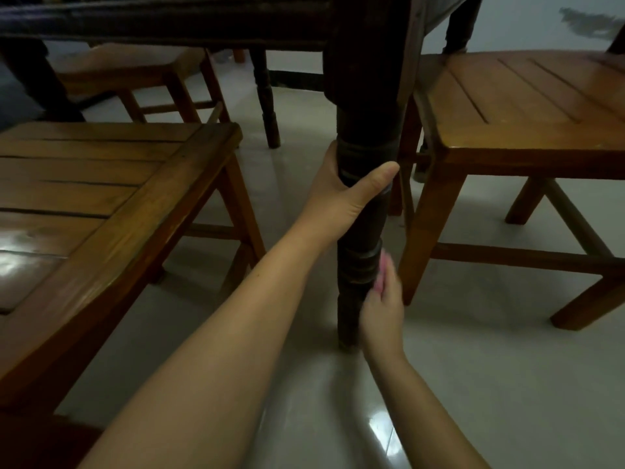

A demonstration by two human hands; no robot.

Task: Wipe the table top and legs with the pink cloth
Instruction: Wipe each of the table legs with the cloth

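The left hand (345, 194) was wrapped around the dark turned wooden table leg (362, 231), arm outstretched. Lower down, the right hand (382, 313) pressed the pink cloth (382, 275) against that leg's right side, fingers curled on it.

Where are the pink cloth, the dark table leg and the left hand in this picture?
pink cloth (383, 271), head view, on the strip showing above the right hand's fingers.
dark table leg (362, 228), head view, on the turned shaft between the two hands.
left hand (341, 194), head view, on the back of the hand.
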